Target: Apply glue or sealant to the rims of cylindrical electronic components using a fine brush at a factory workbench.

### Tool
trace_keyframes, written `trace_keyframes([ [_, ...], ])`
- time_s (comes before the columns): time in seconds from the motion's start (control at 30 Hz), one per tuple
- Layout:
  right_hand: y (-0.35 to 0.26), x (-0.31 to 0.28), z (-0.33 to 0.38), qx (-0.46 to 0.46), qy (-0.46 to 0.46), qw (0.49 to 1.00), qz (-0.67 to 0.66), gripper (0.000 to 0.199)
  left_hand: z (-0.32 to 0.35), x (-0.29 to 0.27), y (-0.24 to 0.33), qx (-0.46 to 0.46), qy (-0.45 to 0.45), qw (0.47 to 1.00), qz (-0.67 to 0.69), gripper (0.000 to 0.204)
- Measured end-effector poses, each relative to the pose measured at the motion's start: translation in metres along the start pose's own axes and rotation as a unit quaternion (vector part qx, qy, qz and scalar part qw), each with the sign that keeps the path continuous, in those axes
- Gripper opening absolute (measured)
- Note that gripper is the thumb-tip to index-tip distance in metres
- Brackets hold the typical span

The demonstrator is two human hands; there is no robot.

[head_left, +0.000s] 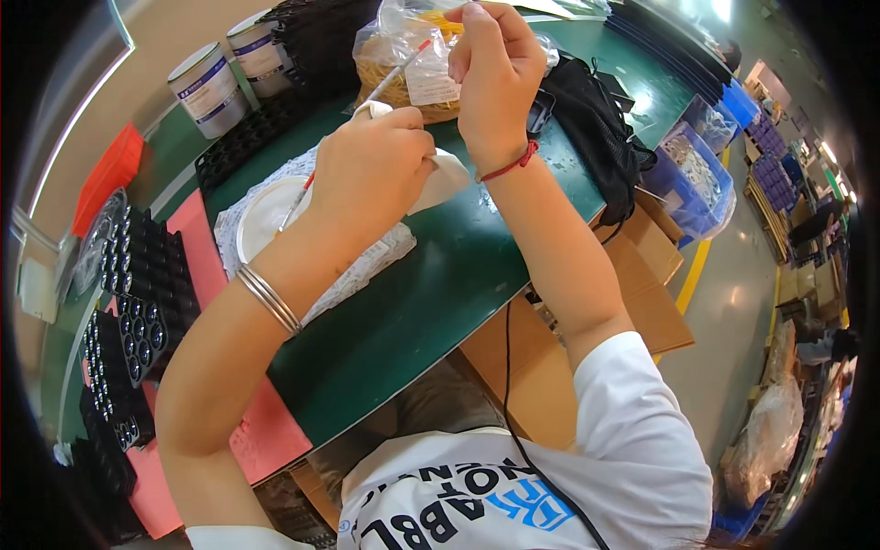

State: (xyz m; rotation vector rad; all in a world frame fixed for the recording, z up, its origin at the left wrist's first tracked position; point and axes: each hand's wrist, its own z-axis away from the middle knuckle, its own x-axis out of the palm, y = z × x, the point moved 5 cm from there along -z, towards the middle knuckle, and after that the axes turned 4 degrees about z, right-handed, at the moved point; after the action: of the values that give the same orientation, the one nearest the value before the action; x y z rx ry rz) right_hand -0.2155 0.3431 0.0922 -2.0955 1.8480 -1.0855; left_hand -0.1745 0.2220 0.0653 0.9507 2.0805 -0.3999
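My left hand (374,165) is closed over the green table, its fingers wrapped round a white cloth or tissue (445,181) that hangs out on the right. A thin rod with a red tip (403,66) sticks up past its knuckles; whether the hand grips it is hidden. Higher and to the right, my right hand (495,69) is raised with fingertips pinched; anything between them is too small to make out. Beneath my left forearm sits a round white dish (249,225), partly covered, with a thin red-and-white stick (298,200) across it. Crumpled printed paper (380,257) lies under the dish.
A clear bag of yellowish pieces (390,87) stands behind my hands, beside a black bag (587,124). Two tins (209,92) stand far left. Black trays (142,266) and a pink sheet (266,431) line the left. Blue bins (687,179) and cardboard boxes (642,284) are right.
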Motion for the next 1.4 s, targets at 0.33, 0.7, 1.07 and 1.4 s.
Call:
trace_keyframes([
  [0.33,0.009,-0.004,-0.001,0.029,0.012,0.999,-0.017,0.017,0.008,-0.007,0.001,0.001,0.002,0.999,0.032,0.009],
  [0.7,0.026,-0.009,-0.006,-0.005,0.019,1.0,-0.012,0.013,0.004,-0.006,0.007,0.07,0.032,0.997,-0.002,0.013],
  [1.07,0.018,-0.006,-0.003,0.053,0.001,0.998,0.015,0.016,0.024,-0.004,0.001,-0.015,-0.038,0.999,-0.03,0.063],
  [1.4,0.024,-0.001,-0.002,0.036,-0.014,0.998,0.043,0.02,0.067,-0.037,0.005,-0.282,-0.145,0.746,0.585,0.032],
])
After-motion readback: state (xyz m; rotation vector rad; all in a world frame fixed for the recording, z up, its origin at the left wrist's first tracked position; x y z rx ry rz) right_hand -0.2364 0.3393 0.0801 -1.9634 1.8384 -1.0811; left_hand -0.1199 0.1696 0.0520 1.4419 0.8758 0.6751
